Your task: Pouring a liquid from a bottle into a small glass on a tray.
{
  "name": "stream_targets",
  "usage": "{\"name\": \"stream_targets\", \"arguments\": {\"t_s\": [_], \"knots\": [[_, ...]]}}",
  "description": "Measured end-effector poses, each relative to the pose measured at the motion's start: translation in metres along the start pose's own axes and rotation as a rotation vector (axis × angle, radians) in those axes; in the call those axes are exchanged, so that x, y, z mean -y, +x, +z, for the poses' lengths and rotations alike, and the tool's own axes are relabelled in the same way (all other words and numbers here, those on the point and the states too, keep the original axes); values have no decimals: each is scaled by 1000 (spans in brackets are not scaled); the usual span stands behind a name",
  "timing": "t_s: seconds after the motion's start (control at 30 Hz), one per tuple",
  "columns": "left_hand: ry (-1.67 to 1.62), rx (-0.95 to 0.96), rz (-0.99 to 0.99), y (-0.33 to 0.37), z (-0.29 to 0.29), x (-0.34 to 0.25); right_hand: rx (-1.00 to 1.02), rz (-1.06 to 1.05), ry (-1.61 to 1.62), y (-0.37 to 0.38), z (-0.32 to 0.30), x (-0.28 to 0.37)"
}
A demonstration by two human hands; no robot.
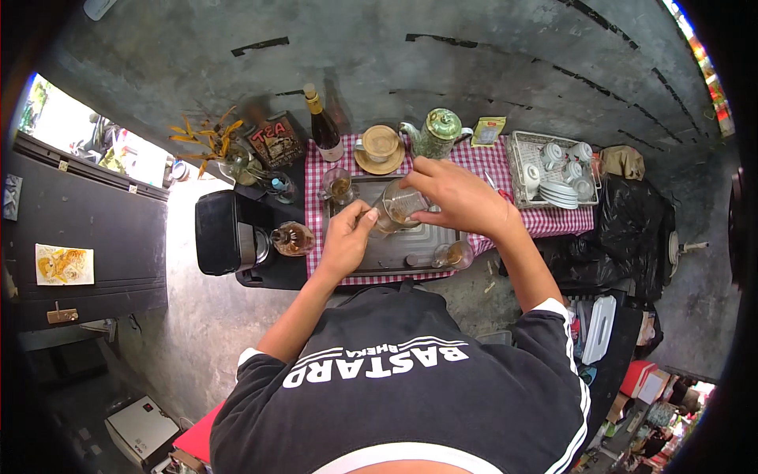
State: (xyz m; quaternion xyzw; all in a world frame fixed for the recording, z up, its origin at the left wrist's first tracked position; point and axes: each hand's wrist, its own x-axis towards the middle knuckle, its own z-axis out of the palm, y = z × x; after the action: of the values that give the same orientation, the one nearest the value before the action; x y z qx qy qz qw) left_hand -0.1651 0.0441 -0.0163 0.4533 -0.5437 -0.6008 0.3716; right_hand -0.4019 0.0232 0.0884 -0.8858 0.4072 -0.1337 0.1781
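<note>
A clear glass vessel [399,207], with a little brownish content at its bottom, is between my two hands over the metal tray [359,265]. My left hand [345,239] is closed at its left side, thumb and fingers pinched there. My right hand [462,197] curves over its right side, fingers and thumb gripping near the rim. Part of the vessel is hidden by my fingers. To its left, a glass mug [339,186] with some amber-brown content stands on the tray. At the tray's front right corner is another small glass [453,255], beside a small dark round piece [411,260].
Behind the tray are a dark bottle [324,130], a cup on a saucer [380,147], a green teapot [443,136] and a yellow packet [488,132]. A dish rack [555,170] with white crockery sits right. A black appliance [229,233] and glass pot [293,238] stand left.
</note>
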Motion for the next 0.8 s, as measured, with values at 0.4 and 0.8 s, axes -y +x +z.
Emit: {"name": "stream_targets", "arguments": {"t_s": [0.4, 0.8], "knots": [[133, -74, -16, 6, 64, -3, -10, -21, 121, -53, -8, -52], [262, -89, 72, 17, 121, 2, -24, 56, 126, -107, -15, -88]]}}
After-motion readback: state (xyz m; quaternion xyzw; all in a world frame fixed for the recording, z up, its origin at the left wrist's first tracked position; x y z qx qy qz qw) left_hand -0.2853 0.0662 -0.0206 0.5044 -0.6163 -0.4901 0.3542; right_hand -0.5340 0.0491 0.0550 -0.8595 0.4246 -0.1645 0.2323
